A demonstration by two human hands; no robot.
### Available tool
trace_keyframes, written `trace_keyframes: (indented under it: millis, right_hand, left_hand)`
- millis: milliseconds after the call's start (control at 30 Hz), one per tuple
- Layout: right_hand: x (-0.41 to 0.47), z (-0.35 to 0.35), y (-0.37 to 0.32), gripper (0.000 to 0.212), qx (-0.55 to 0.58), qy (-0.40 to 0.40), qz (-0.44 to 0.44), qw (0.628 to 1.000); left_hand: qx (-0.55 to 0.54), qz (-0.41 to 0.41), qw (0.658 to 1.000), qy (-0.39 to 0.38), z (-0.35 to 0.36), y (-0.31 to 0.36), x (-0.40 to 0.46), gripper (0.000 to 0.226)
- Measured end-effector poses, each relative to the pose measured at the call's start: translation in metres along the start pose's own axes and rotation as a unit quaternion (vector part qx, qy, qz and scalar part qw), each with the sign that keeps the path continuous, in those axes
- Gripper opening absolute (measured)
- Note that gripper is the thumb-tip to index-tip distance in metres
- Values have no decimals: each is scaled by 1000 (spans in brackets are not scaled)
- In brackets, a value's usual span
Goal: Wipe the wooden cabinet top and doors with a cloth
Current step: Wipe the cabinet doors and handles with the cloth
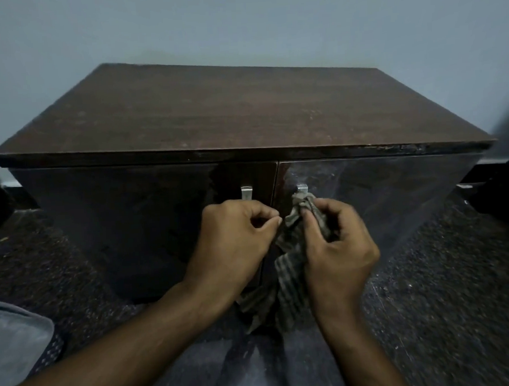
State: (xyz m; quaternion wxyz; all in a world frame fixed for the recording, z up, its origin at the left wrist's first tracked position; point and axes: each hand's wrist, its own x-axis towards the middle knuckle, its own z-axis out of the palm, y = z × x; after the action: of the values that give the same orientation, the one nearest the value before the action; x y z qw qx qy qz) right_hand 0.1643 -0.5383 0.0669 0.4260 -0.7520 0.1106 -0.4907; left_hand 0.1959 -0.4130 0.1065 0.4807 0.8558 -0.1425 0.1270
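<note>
A low dark wooden cabinet stands against the wall, its brown top (228, 111) bare. Two doors close its front, the left door (125, 217) and the right door (374, 198), each with a small metal handle. My right hand (335, 247) grips a striped grey cloth (289, 267) and holds its bunched upper end against the right door's handle (302, 188). The rest of the cloth hangs down between my wrists. My left hand (235, 244) is curled in front of the left door, just below its handle (246, 192); thumb and forefinger pinch together, and I cannot tell what they hold.
A dark speckled floor (446, 271) spreads around the cabinet. A pale blue-grey wall (238, 25) rises behind it. Dark furniture edges (503, 185) show at the far right and far left. A grey cloth-covered knee (16, 344) sits at the lower left.
</note>
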Motion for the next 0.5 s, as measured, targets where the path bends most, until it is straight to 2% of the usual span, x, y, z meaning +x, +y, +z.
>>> trace_keyframes:
  millis: [100, 167, 367, 500]
  right_hand:
    - [17, 7, 1, 8, -1, -4, -55, 998]
    - [21, 14, 2, 8, 11, -19, -67, 997]
    - [-4, 4, 16, 5, -12, -42, -45, 998]
    - [12, 15, 5, 7, 16, -25, -21, 999]
  left_hand:
    - [80, 94, 992, 21, 10, 3, 9, 10]
    - [103, 119, 986, 49, 13, 5, 16, 10]
    - [123, 117, 983, 72, 16, 8, 22, 8]
    - [126, 102, 985, 63, 15, 9, 23, 7]
